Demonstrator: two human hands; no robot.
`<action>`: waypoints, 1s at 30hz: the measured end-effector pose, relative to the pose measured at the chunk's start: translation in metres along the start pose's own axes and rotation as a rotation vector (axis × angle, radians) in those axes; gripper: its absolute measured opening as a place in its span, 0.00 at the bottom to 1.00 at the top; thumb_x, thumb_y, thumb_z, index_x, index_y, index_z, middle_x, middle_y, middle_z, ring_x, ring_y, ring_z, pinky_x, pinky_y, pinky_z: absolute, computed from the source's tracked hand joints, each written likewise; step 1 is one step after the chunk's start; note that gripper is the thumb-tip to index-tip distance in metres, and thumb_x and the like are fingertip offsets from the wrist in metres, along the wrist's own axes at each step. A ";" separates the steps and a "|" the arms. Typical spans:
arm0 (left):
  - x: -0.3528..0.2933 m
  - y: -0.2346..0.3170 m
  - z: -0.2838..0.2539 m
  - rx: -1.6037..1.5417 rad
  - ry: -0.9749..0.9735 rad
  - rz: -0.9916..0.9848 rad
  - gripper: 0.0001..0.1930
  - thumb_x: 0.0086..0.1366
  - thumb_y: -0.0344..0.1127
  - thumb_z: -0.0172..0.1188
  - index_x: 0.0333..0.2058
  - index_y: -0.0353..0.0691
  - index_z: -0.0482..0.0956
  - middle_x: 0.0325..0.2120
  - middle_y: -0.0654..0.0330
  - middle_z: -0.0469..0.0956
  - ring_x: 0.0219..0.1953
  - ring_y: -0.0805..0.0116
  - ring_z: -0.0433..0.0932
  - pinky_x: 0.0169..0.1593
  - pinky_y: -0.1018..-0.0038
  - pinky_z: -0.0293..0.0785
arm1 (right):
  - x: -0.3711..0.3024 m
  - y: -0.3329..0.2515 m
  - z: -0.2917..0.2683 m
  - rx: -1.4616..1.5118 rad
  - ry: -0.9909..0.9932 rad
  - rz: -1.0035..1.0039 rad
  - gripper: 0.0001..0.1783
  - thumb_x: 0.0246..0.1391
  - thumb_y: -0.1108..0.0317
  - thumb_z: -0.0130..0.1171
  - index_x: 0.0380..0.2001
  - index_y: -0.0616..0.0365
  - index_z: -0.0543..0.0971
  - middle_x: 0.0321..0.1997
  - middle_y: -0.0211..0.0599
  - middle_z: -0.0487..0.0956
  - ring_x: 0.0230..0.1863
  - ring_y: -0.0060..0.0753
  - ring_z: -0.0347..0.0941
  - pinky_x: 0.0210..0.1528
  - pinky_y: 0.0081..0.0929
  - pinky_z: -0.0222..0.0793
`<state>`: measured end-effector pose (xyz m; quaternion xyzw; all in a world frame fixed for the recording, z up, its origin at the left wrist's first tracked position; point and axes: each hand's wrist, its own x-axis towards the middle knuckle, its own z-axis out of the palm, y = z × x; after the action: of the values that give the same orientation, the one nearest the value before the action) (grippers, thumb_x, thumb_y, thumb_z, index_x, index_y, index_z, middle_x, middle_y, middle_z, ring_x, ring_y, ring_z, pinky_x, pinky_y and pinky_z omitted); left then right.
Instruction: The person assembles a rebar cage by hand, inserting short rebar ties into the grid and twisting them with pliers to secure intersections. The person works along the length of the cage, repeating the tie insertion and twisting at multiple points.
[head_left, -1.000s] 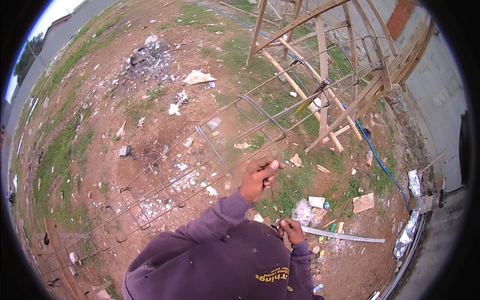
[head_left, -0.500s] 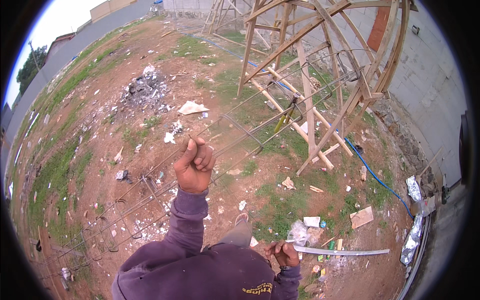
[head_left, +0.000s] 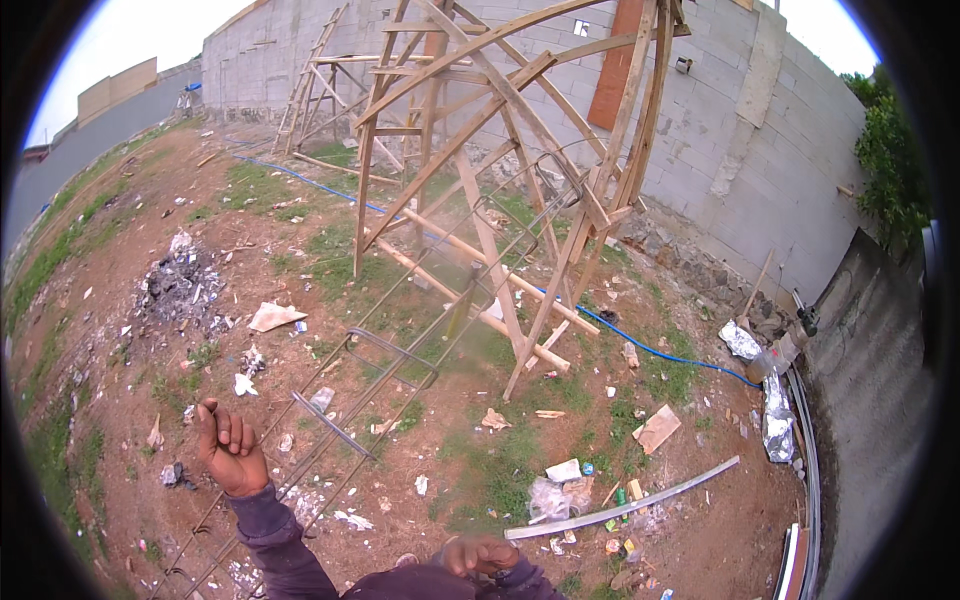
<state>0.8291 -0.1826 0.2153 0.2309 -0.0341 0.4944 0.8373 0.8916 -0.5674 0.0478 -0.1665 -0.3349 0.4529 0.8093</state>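
Note:
My left hand [head_left: 232, 450] is raised at the lower left beside a long rebar cage [head_left: 400, 352], fingers curled inward and closed. Whatever they may pinch is too small to make out. At the bottom edge my right hand [head_left: 480, 555] is blurred in front of my body, its fingers seeming bent together; nothing in it can be named. A pale flat strip [head_left: 625, 500] lies just beyond that hand. The cage's long bars run diagonally from lower left toward the trestle, with square stirrups [head_left: 335, 427] around them. A yellow-handled tool [head_left: 457, 318] hangs on the cage, blurred.
A wooden trestle [head_left: 490, 110] stands ahead, with poles [head_left: 545, 285] at its foot. A blue hose [head_left: 680, 357] crosses the ground. Clear plastic [head_left: 548, 500], cardboard [head_left: 658, 430] and foil wrapping [head_left: 778, 420] lie at the right. A block wall [head_left: 730, 170] rises behind.
My view has swung to the right and up, showing more wall. My left hand now appears farther left and lower; my right hand appears lower and farther left, near the bottom edge.

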 end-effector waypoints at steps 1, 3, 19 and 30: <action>0.001 0.016 -0.010 0.024 -0.051 0.034 0.11 0.74 0.40 0.51 0.44 0.38 0.74 0.17 0.72 0.59 0.15 0.84 0.53 0.16 0.83 0.51 | 0.005 0.008 0.002 -0.011 0.060 0.077 0.15 0.64 0.62 0.49 0.35 0.61 0.81 0.36 0.43 0.77 0.39 0.41 0.69 0.46 0.38 0.62; 0.002 0.039 -0.023 0.041 0.047 0.077 0.11 0.74 0.39 0.51 0.45 0.38 0.73 0.17 0.71 0.59 0.14 0.84 0.54 0.16 0.83 0.52 | 0.014 0.018 0.007 0.026 0.134 0.207 0.17 0.65 0.61 0.52 0.32 0.65 0.80 0.36 0.41 0.79 0.39 0.41 0.70 0.47 0.37 0.62; -0.038 -0.037 0.062 -0.096 -0.247 -0.161 0.11 0.75 0.39 0.50 0.44 0.36 0.74 0.18 0.70 0.58 0.17 0.81 0.52 0.19 0.81 0.51 | -0.024 -0.058 0.012 -0.704 0.065 0.487 0.19 0.62 0.59 0.60 0.45 0.65 0.83 0.45 0.41 0.84 0.46 0.30 0.78 0.52 0.28 0.71; -0.136 -0.146 0.077 0.119 -0.199 -0.385 0.11 0.74 0.37 0.50 0.43 0.35 0.74 0.18 0.72 0.57 0.18 0.84 0.52 0.19 0.83 0.49 | -0.160 -0.048 0.010 -0.768 0.413 0.502 0.12 0.56 0.71 0.64 0.43 0.63 0.83 0.41 0.38 0.85 0.43 0.28 0.79 0.49 0.27 0.73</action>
<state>0.8964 -0.3842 0.1938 0.3301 -0.0426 0.3014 0.8935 0.8560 -0.7285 0.0205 -0.6139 -0.2600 0.4352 0.6051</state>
